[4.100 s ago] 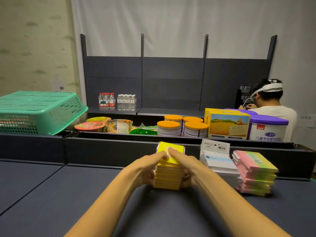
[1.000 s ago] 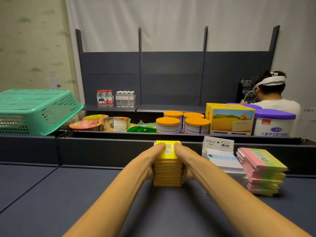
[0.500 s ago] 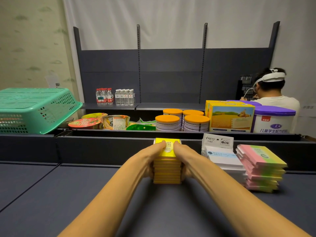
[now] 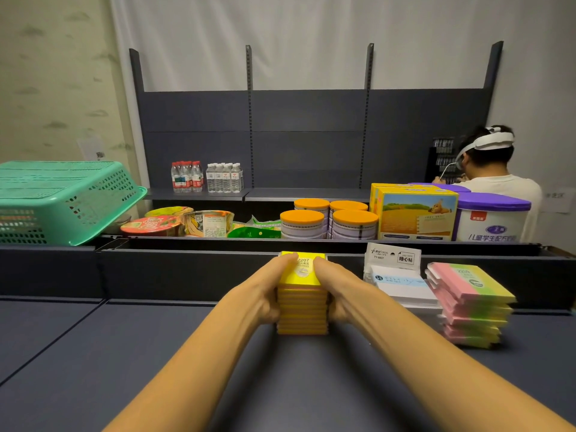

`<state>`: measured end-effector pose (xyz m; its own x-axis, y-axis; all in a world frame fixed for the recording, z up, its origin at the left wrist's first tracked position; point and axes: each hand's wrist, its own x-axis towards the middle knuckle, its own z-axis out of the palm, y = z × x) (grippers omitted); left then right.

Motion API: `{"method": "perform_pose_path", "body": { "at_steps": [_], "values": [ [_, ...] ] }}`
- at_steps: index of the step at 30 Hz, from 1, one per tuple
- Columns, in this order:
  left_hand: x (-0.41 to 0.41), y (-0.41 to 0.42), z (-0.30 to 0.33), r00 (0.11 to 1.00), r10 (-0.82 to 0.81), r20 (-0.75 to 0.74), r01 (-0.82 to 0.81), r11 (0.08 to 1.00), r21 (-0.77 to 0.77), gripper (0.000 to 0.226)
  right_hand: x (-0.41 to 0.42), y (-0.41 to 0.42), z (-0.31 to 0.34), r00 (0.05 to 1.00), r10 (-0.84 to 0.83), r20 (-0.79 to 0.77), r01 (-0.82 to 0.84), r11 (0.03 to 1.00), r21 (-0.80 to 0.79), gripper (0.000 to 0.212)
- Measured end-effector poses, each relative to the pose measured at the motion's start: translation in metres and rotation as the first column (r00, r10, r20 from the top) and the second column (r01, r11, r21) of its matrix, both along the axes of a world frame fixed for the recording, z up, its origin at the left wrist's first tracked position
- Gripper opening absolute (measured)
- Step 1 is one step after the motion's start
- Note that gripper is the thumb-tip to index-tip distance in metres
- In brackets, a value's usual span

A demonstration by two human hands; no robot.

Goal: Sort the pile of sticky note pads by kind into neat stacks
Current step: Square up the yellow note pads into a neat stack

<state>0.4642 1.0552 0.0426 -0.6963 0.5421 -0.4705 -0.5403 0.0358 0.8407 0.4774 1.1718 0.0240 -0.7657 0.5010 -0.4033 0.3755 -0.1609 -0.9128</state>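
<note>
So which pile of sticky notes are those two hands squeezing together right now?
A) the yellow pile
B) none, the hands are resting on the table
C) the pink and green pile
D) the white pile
A: the left hand and the right hand press on either side of the yellow pile, while the white pile and the pink and green pile sit untouched to its right.

your left hand (image 4: 265, 294) and right hand (image 4: 338, 293) flank the square yellow sticky-note stack (image 4: 302, 307) on the dark grey table (image 4: 93, 353). to its right sits the white packaged pad stack (image 4: 402, 286), then the pink-and-green pad stack (image 4: 470, 307). the green plastic basket (image 4: 62, 201) lies behind, far left.
</note>
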Motion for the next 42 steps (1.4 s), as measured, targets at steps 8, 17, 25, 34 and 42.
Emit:
{"method": "perform_pose_path", "body": {
  "at_steps": [8,17,25,34,42],
  "values": [
    [0.001,0.000,-0.001,0.999,0.001,-0.039,-0.002,0.999,-0.040,0.037,0.001,0.003,0.001,1.000,-0.002,0.013,0.003,0.998,-0.056,0.043],
    [0.001,0.001,0.007,0.991,-0.062,-0.121,0.027,0.961,-0.274,0.042,0.011,0.010,0.001,0.996,0.047,0.071,-0.036,0.987,-0.159,0.048],
    [-0.007,0.004,0.002,0.986,-0.080,-0.143,0.042,0.966,-0.254,0.036,-0.010,0.005,0.004,0.991,0.022,0.133,-0.041,0.989,0.145,0.054],
    [-0.003,0.004,0.001,0.994,-0.062,-0.094,0.042,0.978,-0.202,0.042,-0.007,0.001,0.001,0.995,0.013,0.103,-0.032,0.981,0.191,0.059],
    [0.004,-0.001,0.001,0.990,-0.037,-0.133,0.009,0.979,-0.205,0.046,0.008,-0.006,0.006,0.997,-0.011,0.083,-0.008,0.975,0.224,0.065]
  ]
}}
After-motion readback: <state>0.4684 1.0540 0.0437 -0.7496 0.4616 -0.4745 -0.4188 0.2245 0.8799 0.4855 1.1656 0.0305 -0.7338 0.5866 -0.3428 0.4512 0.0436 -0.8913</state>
